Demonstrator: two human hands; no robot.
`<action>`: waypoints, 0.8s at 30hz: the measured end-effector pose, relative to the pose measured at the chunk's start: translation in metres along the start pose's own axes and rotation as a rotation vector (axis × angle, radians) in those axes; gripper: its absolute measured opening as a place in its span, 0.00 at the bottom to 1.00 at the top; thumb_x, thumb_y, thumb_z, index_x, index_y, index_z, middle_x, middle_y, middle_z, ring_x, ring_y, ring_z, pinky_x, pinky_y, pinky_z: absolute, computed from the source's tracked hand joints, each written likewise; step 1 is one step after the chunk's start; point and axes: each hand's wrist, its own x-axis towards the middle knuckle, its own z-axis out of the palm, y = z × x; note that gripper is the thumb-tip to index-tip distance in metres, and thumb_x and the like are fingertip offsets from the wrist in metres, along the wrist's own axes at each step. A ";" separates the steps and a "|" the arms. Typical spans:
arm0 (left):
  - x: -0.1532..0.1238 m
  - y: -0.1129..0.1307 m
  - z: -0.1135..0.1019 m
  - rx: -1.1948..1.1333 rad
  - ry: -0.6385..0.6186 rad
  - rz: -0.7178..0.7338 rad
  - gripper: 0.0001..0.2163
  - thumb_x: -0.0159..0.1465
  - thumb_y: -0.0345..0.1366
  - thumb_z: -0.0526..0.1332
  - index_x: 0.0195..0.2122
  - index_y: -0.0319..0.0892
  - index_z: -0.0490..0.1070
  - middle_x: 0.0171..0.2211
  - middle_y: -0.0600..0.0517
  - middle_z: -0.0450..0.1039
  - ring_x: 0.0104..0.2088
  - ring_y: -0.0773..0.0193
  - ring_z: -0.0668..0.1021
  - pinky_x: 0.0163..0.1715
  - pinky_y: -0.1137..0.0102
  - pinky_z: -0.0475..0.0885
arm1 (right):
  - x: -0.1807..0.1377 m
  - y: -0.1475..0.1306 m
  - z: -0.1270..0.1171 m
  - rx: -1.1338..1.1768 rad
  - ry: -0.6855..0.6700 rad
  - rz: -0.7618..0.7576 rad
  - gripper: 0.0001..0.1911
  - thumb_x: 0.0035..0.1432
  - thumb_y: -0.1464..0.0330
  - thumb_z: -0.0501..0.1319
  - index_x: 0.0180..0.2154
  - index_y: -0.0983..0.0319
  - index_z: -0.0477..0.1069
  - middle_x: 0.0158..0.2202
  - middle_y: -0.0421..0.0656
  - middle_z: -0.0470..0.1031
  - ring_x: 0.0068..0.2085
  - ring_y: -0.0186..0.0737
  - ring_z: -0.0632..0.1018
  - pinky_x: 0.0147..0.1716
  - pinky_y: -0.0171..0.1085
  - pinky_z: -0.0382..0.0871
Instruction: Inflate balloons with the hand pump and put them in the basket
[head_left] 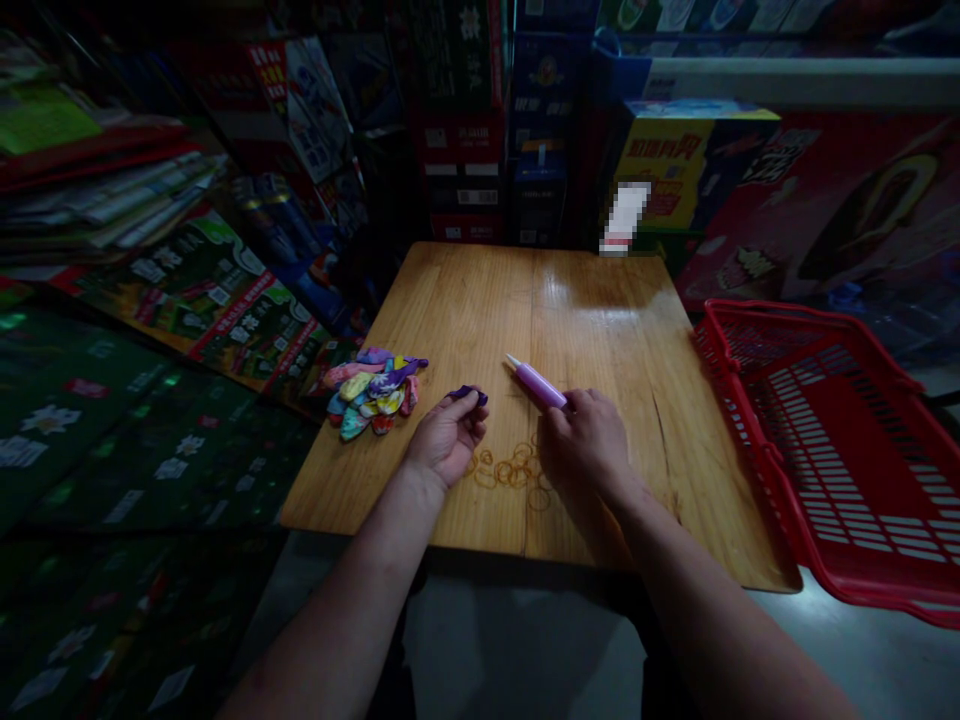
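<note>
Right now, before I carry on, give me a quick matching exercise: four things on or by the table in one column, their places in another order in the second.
Things:
1. purple balloon
2. purple hand pump
3. pile of coloured balloons
4. red basket

Places:
A. beside the wooden table, off its right edge
B. pinched in the left hand
C. on the table's left edge, untouched
D. lying on the table, its near end under the right hand

Pairs: 1-B, 2-D, 3-C, 4-A
</note>
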 end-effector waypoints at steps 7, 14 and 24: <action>0.005 0.008 -0.004 -0.034 0.049 0.099 0.06 0.60 0.22 0.66 0.35 0.37 0.75 0.30 0.52 0.78 0.28 0.70 0.79 0.24 0.78 0.70 | -0.010 -0.004 -0.022 0.270 0.057 -0.116 0.08 0.63 0.66 0.59 0.40 0.62 0.74 0.34 0.45 0.75 0.36 0.44 0.75 0.36 0.40 0.65; 0.005 0.008 -0.006 -0.041 0.072 0.122 0.06 0.59 0.22 0.67 0.36 0.38 0.76 0.31 0.53 0.78 0.28 0.70 0.80 0.25 0.77 0.68 | -0.031 -0.001 -0.035 0.325 0.012 -0.194 0.07 0.62 0.67 0.60 0.41 0.61 0.73 0.34 0.44 0.75 0.35 0.41 0.75 0.36 0.40 0.66; 0.007 -0.001 -0.007 -0.033 0.023 0.120 0.10 0.55 0.24 0.71 0.38 0.39 0.76 0.32 0.54 0.78 0.30 0.70 0.80 0.27 0.77 0.68 | -0.033 0.000 -0.035 0.349 -0.009 -0.181 0.07 0.61 0.68 0.60 0.41 0.61 0.73 0.35 0.45 0.75 0.35 0.42 0.75 0.36 0.40 0.67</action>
